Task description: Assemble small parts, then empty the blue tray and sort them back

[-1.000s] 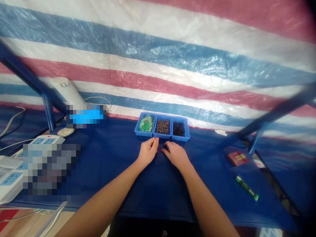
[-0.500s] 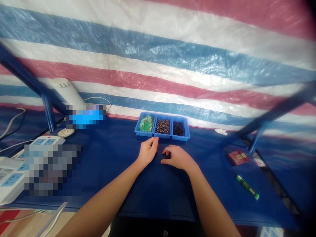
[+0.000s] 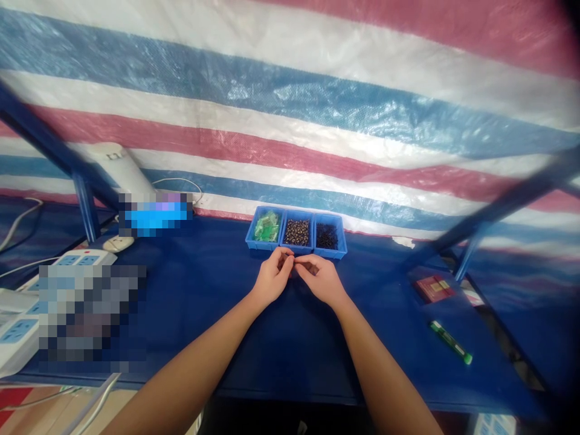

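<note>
My left hand (image 3: 272, 276) and my right hand (image 3: 321, 278) meet fingertip to fingertip just in front of three joined blue bins. Both are closed in a pinch; whatever lies between the fingers is too small and covered to make out. The left bin (image 3: 252, 244) has green and clear pieces (image 3: 267, 226) in it. Many small bronze-coloured metal parts (image 3: 298, 232) fill the middle bin (image 3: 296, 248). In the right bin (image 3: 330, 252) lie thin black pieces (image 3: 326, 235).
White power strips (image 3: 58, 284) and a blurred-out dark item (image 3: 95, 314) lie at the left, near a white cylinder (image 3: 124, 169). To the right are a dark red box (image 3: 434, 289) and a green tube-like item (image 3: 451, 342). Blue frame bars slant at both sides; striped sheeting hangs behind.
My right hand has moved left and up, its thumb and fingers closing, until its tips meet those of my left hand. The left hand has stayed nearly in place.
</note>
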`<state>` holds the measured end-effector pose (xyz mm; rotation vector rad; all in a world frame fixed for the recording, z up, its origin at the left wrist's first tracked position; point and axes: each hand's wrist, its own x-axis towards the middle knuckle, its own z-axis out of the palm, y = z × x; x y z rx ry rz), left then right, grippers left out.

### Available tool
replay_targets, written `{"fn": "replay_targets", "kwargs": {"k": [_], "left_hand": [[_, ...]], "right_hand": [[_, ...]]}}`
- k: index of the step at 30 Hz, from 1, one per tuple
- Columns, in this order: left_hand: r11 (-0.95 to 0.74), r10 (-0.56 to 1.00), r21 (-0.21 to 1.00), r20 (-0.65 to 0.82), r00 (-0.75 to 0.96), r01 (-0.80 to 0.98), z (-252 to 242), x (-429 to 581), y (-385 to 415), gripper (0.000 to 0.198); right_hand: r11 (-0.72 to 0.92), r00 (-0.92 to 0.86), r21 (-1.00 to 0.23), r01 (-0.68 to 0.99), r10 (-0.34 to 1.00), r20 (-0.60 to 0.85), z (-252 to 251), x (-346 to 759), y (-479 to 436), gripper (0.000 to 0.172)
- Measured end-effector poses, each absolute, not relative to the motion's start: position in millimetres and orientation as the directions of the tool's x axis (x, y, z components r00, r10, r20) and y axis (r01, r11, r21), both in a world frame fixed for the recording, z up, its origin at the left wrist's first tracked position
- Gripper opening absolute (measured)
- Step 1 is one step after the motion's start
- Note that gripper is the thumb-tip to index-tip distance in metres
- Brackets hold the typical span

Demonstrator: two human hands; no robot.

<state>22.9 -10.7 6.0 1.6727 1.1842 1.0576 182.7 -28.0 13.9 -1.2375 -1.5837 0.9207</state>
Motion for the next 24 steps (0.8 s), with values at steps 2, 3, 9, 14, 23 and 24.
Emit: {"fn": "replay_targets", "kwargs": {"k": [2,3,9,14,23,24], "left_hand": [[-0.243,0.956,0.930,0.182,0.229,0.275,7,24,-12,0.023],[-0.250,0.954,0.927,0.187,0.234,0.279,7,24,-12,0.023],[-0.282,0.954,0.890,0.218,0.207,0.359,5,23,-11,0.028],[-0.305,0.947,0.870,0.234,0.220,0.388,2,22,-11,0.035],[-0.268,0.954,0.905,0.200,0.225,0.329,6,23,-13,0.030],[-0.272,0.952,0.904,0.203,0.228,0.329,6,23,-13,0.029]], "right_hand": [[0.199,-0.073,-0.959,0.199,0.979,0.188,11,182,-26,0.021],[0.185,-0.064,-0.970,0.155,0.982,0.177,10,181,-26,0.022],[0.191,-0.021,-0.972,0.136,0.981,0.190,10,176,-29,0.023],[0.244,-0.039,-0.943,0.225,0.970,0.242,16,172,-34,0.025],[0.193,0.017,-0.961,0.201,0.980,0.200,10,174,-29,0.022],[0.193,0.009,-0.963,0.188,0.980,0.198,10,174,-29,0.022]]}}
